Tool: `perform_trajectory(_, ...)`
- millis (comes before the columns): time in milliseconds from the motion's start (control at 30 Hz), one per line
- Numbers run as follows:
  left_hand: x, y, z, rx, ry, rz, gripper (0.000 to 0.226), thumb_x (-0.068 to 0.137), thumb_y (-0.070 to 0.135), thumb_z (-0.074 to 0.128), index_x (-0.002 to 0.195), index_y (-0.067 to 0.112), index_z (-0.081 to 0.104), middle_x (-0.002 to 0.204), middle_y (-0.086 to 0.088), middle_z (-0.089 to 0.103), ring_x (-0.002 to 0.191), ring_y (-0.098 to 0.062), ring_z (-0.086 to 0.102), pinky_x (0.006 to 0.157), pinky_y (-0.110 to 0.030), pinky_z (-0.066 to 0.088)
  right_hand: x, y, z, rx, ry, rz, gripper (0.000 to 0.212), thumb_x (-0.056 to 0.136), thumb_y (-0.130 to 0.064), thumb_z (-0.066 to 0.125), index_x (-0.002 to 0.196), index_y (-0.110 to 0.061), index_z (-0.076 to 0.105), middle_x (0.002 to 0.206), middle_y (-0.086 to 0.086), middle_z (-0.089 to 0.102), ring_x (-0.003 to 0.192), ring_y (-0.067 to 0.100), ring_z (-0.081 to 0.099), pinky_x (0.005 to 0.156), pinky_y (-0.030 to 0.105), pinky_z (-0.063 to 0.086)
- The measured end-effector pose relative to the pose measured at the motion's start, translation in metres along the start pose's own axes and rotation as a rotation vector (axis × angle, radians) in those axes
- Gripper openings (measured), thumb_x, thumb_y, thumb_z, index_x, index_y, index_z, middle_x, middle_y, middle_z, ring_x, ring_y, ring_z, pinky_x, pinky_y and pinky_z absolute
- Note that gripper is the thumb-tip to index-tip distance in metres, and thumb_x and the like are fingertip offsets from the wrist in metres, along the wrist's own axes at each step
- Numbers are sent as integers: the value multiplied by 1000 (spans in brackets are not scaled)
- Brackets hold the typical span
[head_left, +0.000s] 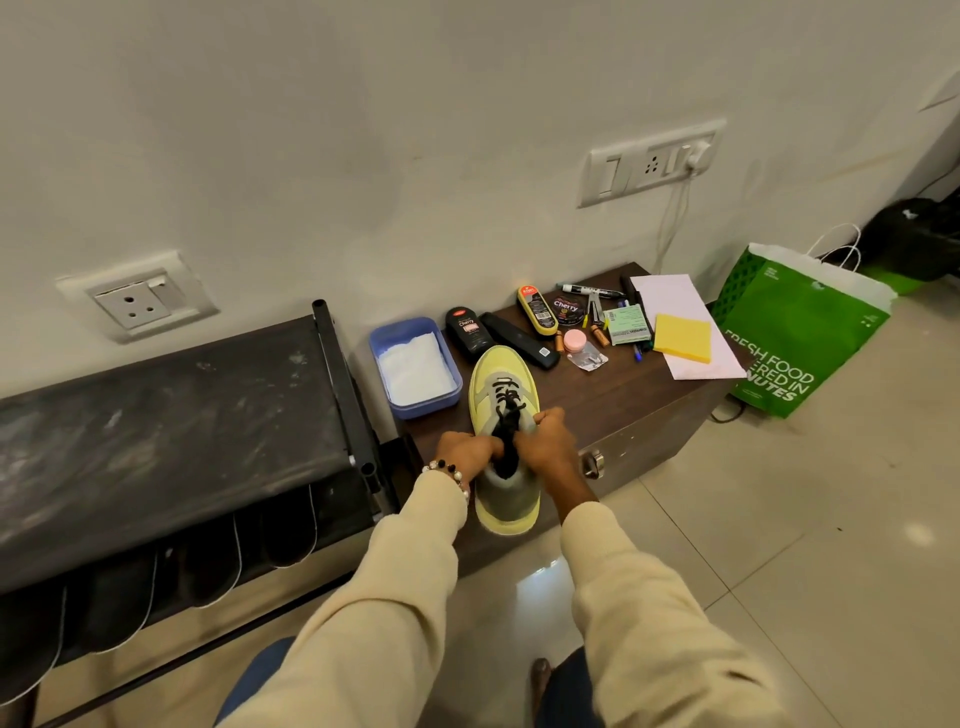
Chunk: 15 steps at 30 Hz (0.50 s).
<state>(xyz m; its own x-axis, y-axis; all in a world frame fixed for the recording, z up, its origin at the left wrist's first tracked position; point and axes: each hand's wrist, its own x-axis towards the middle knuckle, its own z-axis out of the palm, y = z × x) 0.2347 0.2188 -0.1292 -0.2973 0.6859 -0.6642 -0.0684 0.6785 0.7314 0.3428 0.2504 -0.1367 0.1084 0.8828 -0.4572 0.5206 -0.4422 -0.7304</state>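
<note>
Both hands, left hand (464, 453) and right hand (549, 441), seemingly grip the black laces (509, 415) on the yellow shoe (503, 371).

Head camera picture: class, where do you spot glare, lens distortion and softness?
In the head view, a glare patch sits on the floor tiles below the yellow sneaker; in the same view wide-angle distortion bows the shoe rack and tilts the wall socket; left hand and right hand, gripping the black laces, look slightly soft.
</note>
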Motion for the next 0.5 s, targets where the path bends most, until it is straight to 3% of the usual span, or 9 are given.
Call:
perform_trajectory(67, 5, 1, 3, -68, 28, 26, 28, 77, 13, 71, 101, 0, 64, 106, -18, 67, 96, -31, 62, 86, -37, 50, 0, 1, 0, -7, 7, -31, 44, 85, -28, 65, 118, -14, 39, 115, 13, 55, 102, 28, 57, 82, 39, 51)
perform_trajectory(200, 18, -3, 14, 122, 94, 159, 84, 66, 49, 82, 136, 15, 51, 137, -10, 52, 120, -31, 53, 103, -47, 44, 0, 7, -7, 181, -110, 31, 39, 86, -22, 64, 117, -20, 40, 114, 10, 56, 98, 24, 56, 78, 40, 53)
perform_trajectory(300, 23, -7, 19, 337, 183, 254, 76, 72, 46, 79, 137, 19, 49, 135, -10, 48, 121, -33, 50, 101, -45, 45, -6, 9, -19, 356, -223, 106, 44, 86, -11, 61, 123, -23, 42, 113, 10, 54, 91, 20, 54, 65, 33, 49)
perform_trajectory(400, 26, -9, 21, 417, 244, 236, 64, 79, 37, 76, 134, 18, 50, 130, -11, 51, 117, -34, 53, 95, -44, 46, -6, 11, -25, 346, -279, 128, 50, 84, -10, 62, 126, -29, 43, 118, 7, 50, 104, 25, 51, 77, 42, 47)
perform_trajectory(500, 26, -5, 23, 486, 280, 160, 54, 80, 40, 73, 123, 12, 54, 119, -14, 59, 108, -36, 58, 90, -47, 52, -5, 14, -23, 318, -286, 140, 58, 82, -12, 66, 130, -31, 38, 121, 7, 48, 106, 26, 49, 77, 45, 47)
